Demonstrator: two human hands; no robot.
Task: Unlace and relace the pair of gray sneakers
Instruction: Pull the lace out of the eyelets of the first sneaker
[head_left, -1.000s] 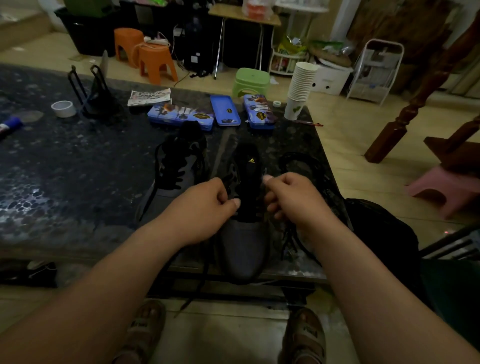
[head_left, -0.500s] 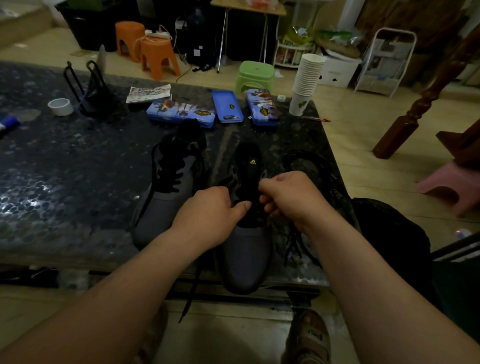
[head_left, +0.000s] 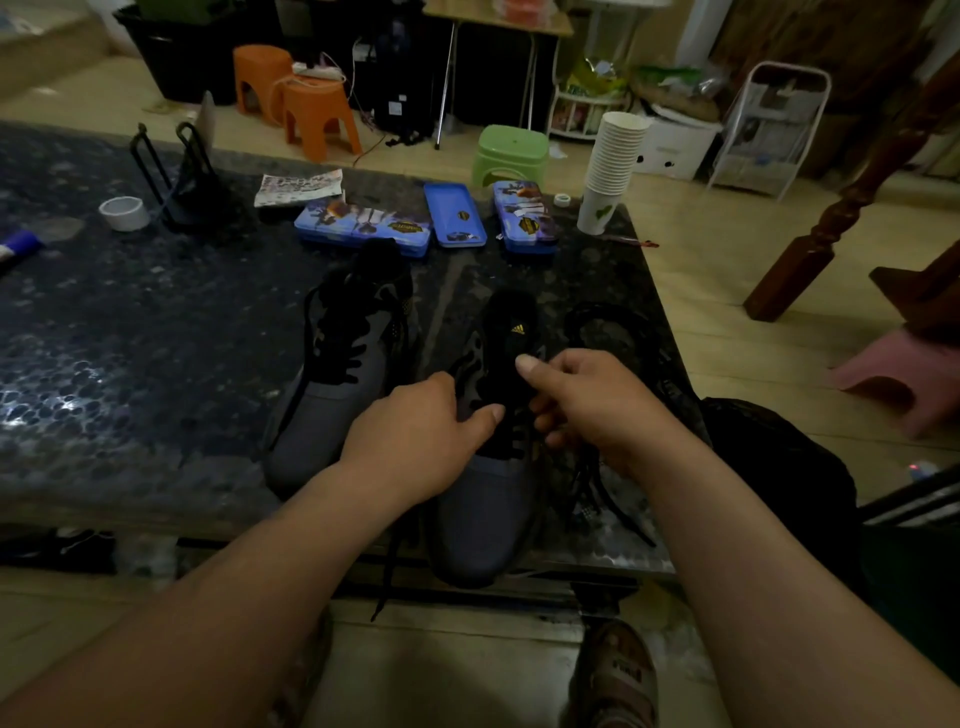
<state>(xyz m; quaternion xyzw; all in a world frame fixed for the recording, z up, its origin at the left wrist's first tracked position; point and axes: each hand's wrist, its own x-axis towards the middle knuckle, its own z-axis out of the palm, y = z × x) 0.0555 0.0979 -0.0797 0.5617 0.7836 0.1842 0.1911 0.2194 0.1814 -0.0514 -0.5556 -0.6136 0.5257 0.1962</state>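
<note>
Gray knit sneaker (head_left: 483, 519) at six o'clock on the dark speckled stone worktop (head_left: 130, 364); its laced mate (head_left: 332, 410) at nine. Left hand (head_left: 415, 441) curls its grip on the eyelet edge. Right hand (head_left: 592, 410) pinches the black lace (head_left: 387, 577). Probably relacing upward; next, thread the following eyelet.

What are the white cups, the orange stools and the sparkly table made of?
stack of cups: likely paper; matte white, with thin rolled rims nested closely.
orange stools: probably moulded plastic; smooth, one even bright colour, legs and seat in one piece.
table: the top looks like polished stone; dark and speckled, with shiny light spots. It could be an imitation.
</note>
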